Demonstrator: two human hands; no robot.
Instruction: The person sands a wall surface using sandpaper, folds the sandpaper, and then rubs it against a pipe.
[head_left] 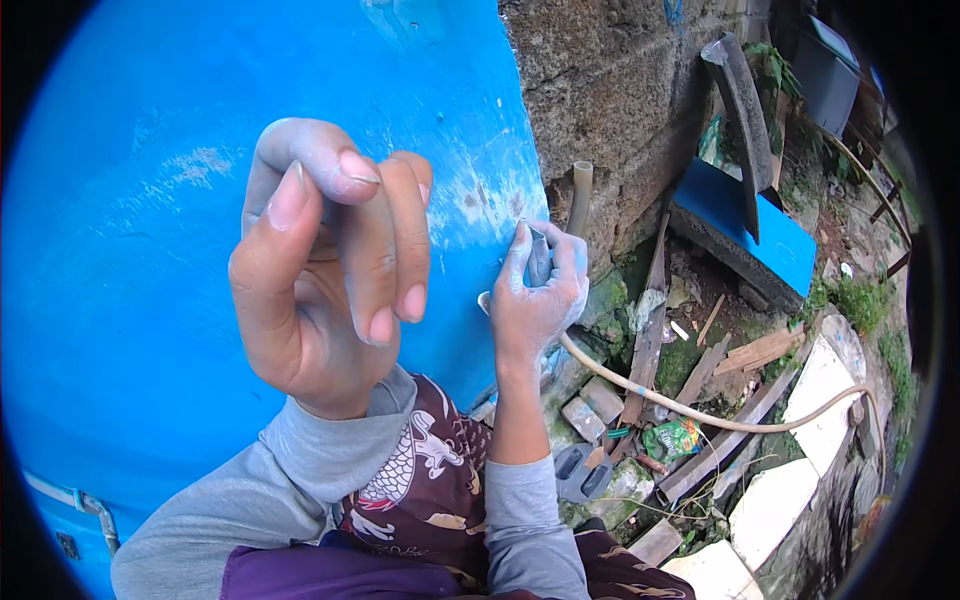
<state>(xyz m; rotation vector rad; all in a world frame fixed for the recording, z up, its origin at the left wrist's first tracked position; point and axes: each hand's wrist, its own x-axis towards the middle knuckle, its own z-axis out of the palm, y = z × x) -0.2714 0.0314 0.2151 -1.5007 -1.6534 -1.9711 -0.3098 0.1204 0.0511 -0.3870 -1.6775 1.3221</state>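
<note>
My left hand [330,260] is raised in front of the blue-painted wall [120,250], well off its surface. Its fingers are loosely curled and apart, with nothing visible between them, and pale dust coats the index finger. Farther off, my right hand [540,300] is at the wall's right edge, dusted whitish up to the wrist. Thumb and fingers there pinch a small dark grey piece [540,258], mostly hidden by the fingers; its kind cannot be made out. Just above that hand, the blue paint has a scuffed, whitish patch [490,200].
A rough stone wall [610,100] adjoins the blue wall. A beige hose [700,412] crosses the ground at right, among wooden planks [710,465], white broken slabs [775,505] and a green packet [672,438]. Behind them lies a blue-topped slab [755,235]. A grey pipe [90,505] runs at lower left.
</note>
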